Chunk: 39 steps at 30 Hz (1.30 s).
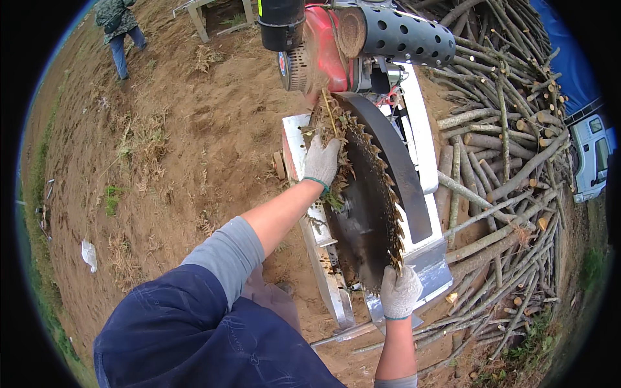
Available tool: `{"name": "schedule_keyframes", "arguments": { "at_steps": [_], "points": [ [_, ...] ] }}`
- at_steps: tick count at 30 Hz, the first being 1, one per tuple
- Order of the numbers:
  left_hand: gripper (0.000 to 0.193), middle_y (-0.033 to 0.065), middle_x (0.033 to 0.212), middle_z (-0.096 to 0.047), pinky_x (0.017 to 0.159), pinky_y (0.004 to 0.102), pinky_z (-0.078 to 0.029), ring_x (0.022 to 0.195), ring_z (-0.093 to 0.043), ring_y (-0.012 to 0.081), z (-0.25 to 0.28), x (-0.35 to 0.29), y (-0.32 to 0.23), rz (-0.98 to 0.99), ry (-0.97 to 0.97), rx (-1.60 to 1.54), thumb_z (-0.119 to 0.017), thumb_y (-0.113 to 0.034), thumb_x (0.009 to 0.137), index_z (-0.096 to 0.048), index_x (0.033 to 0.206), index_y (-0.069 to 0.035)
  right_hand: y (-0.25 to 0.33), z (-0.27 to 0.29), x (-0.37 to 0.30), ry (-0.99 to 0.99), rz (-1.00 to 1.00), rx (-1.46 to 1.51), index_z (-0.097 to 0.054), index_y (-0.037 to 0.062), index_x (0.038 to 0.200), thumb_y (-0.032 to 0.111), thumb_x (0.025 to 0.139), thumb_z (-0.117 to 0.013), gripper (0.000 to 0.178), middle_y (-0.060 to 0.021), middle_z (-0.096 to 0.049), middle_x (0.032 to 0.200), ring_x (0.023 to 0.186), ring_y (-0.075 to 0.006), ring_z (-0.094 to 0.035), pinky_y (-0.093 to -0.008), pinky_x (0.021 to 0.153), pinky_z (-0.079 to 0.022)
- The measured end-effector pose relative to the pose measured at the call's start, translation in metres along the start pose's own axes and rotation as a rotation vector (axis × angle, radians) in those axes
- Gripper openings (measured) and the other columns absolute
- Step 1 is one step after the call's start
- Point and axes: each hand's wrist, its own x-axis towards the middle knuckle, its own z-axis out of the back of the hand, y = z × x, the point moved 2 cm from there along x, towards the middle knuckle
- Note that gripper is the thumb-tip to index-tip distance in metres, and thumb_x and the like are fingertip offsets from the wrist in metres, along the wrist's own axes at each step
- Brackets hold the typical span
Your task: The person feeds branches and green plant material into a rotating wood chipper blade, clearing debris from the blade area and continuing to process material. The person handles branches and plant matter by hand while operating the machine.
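A large round saw blade (359,223) stands upright in a white metal frame (424,139), its toothed rim hung with brown scraps. A curved dark guard (404,168) runs along the blade's right side. My left hand (321,160), in a pale knit glove, lies over a clump of dry fern and twigs (333,116) at the blade's upper left, fingers closed on it as far as they show. At the blade's near end my right hand (400,292), gloved too, grips the toothed rim; part of its fingers are hidden.
Beyond the blade sits a red engine (323,45) with a perforated muffler cover (411,35) and a black canister (281,26). Cut branches (491,161) are heaped on the right, a white truck (592,155) behind them. Another person (119,32) is far left on brown soil.
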Motion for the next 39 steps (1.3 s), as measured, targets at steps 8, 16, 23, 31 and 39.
{"name": "schedule_keyframes", "arguments": {
  "at_steps": [8, 16, 23, 31, 39],
  "points": [
    [0.03, 0.0283, 0.12, -0.056, 0.097, 0.0501, -0.045, 0.115, -0.054, 0.0463, -0.007, -0.01, -0.05, -0.471, -0.149, 0.213, -0.056, -0.027, 0.097, -0.061, 0.117, -0.005, -0.007, 0.006, -0.01, 0.13, -0.094, -0.053, -0.064, 0.005, 0.086, 0.01, 0.083, -0.067, 0.007, -0.0185, -0.062, 0.075, 0.07, -0.0437, -0.061, -0.0521, 0.063, -0.049],
    [0.045, 0.0253, 0.121, -0.066, 0.097, 0.0442, -0.045, 0.112, -0.061, 0.0405, -0.02, 0.047, 0.129, 0.159, -0.055, 0.165, -0.057, -0.033, 0.097, -0.059, 0.125, 0.002, -0.025, -0.011, -0.026, -0.042, 0.071, 0.018, -0.054, 0.0051, 0.075, 0.009, 0.079, -0.07, 0.016, -0.0173, -0.056, 0.07, 0.062, -0.0417, -0.057, -0.0499, 0.054, -0.044],
    [0.047, 0.0297, 0.118, -0.063, 0.101, 0.0464, -0.043, 0.116, -0.058, 0.0452, -0.009, 0.008, 0.024, -0.149, -0.174, 0.01, -0.058, -0.034, 0.097, -0.057, 0.125, 0.003, -0.037, -0.023, -0.052, -0.101, 0.109, 0.023, -0.059, 0.0022, 0.102, 0.005, 0.079, -0.068, 0.025, -0.0188, -0.062, 0.084, 0.072, -0.0435, -0.06, -0.052, 0.063, -0.048],
    [0.047, 0.0307, 0.127, -0.061, 0.103, 0.0471, -0.043, 0.123, -0.055, 0.0453, -0.013, 0.1, 0.11, 0.08, -0.195, 0.069, -0.055, -0.033, 0.096, -0.059, 0.128, 0.001, -0.022, -0.012, -0.025, 0.013, -0.037, -0.02, -0.064, 0.0045, 0.091, 0.009, 0.087, -0.063, 0.006, -0.0175, -0.064, 0.078, 0.071, -0.0426, -0.061, -0.05, 0.062, -0.048],
    [0.032, 0.0137, 0.118, -0.067, 0.087, 0.037, -0.047, 0.115, -0.058, 0.0258, -0.038, 0.114, 0.219, -0.172, 0.123, 0.611, -0.057, -0.014, 0.095, -0.066, 0.126, -0.009, -0.048, -0.044, -0.074, -0.21, 0.081, -0.001, -0.067, 0.0033, 0.113, 0.011, 0.09, -0.058, 0.026, -0.0207, -0.069, 0.095, 0.08, -0.0436, -0.066, -0.0501, 0.069, -0.052]
  ]
}}
